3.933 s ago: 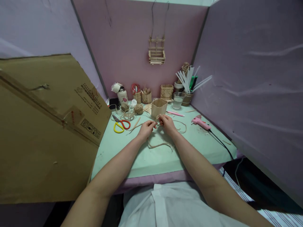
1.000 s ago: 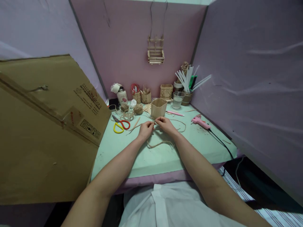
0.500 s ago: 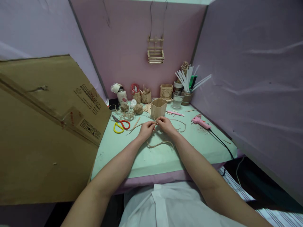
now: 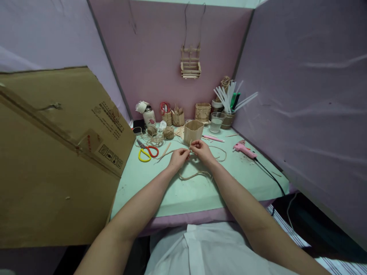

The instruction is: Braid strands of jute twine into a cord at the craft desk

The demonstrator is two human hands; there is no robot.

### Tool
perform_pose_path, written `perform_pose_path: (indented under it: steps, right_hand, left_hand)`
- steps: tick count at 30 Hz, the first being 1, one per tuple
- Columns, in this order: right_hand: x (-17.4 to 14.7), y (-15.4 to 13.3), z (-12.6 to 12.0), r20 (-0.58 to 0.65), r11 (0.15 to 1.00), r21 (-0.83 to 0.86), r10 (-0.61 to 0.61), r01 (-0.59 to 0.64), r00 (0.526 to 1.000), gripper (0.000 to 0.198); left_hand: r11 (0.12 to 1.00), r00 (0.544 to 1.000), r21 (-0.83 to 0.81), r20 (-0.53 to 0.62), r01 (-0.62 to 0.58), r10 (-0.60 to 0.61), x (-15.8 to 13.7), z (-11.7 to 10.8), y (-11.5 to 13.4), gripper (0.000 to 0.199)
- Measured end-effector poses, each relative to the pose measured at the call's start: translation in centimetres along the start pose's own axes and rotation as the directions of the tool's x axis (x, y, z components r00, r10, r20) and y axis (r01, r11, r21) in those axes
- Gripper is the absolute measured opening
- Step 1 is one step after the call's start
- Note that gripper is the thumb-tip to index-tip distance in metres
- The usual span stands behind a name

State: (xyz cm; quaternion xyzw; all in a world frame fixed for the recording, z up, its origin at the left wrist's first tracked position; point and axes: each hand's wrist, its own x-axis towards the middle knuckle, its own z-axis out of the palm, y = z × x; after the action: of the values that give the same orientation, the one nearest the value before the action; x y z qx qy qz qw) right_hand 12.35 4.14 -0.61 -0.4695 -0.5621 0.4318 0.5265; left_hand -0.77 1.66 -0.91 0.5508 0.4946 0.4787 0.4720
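Observation:
Both hands meet over the middle of the table, pinching thin jute twine. My left hand (image 4: 180, 157) is closed on it, with a loose length of the twine (image 4: 166, 154) trailing out to the left. Close beside it, my right hand (image 4: 201, 149) pinches a strand that sticks up between the fingers. Just behind them stands a wooden stick cup (image 4: 193, 131), upright with its wavy rim open. A braided piece of twine (image 4: 195, 175) lies curved on the cloth below the hands. The exact crossing of the strands is partly hidden by my fingers.
Scissors (image 4: 147, 151) with yellow and red handles lie left, near twine balls (image 4: 168, 133). A pink glue gun (image 4: 244, 149) with a black cord rests right. A plastic cup of water (image 4: 216, 122) stands behind. A large cardboard sheet (image 4: 63, 160) borders the left side.
My right hand has lifted slightly, drawing a strand up from my left fingers. The whole view has shifted a little; the other things keep their places.

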Motion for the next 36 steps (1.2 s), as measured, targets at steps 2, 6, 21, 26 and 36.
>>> perform_pose_path:
  steps: [2,6,21,26,36]
  right_hand:
    - [0.0,0.2,0.1,0.011,1.000,-0.001,-0.025,0.025,1.000,0.028]
    - [0.0,0.5,0.3,0.034,0.992,-0.046,-0.115,0.116,0.993,0.028]
    - [0.4,1.4,0.7,-0.048,0.992,-0.064,-0.110,0.107,0.993,0.029]
    - [0.5,1.6,0.7,-0.048,0.993,-0.048,-0.108,0.106,0.993,0.029]
    - [0.0,0.9,1.2,-0.014,0.995,0.010,-0.099,0.099,0.995,0.030]
  left_hand:
    - [1.000,0.999,-0.006,-0.032,0.000,-0.001,0.1,-0.1,0.0,0.025]
    - [1.000,0.998,0.004,-0.062,-0.013,0.013,0.4,-0.4,-0.4,0.023]
    - [0.997,0.994,-0.073,-0.112,0.008,-0.016,0.6,-0.5,-0.8,0.024]
    - [1.000,0.994,0.003,-0.106,-0.028,0.028,0.9,-0.7,-1.1,0.021]
    - [0.984,0.984,0.148,-0.135,-0.099,0.120,1.1,-0.9,-1.4,0.018]
